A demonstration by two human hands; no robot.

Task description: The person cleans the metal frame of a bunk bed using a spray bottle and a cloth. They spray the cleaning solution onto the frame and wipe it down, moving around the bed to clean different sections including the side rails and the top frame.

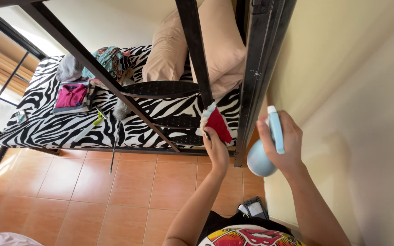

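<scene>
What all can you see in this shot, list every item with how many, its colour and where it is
cloth: one, red and pale, pressed to the black rung by the left hand
spray bottle: one, light blue, in the right hand by the wall
bunk frame: one, black metal, across the middle
mattress cover: one, black and white zebra stripes, on the lower bunk
pillows: two, beige, at the head of the bed
folded shirt: one, pink, on the bed at left
clothes pile: one, grey and teal, behind the shirt
duster: one, grey, hanging over the bed edge
floor tiles: many, orange
wall: one, cream, at right
left hand: one, on the cloth
right hand: one, round the bottle
</scene>
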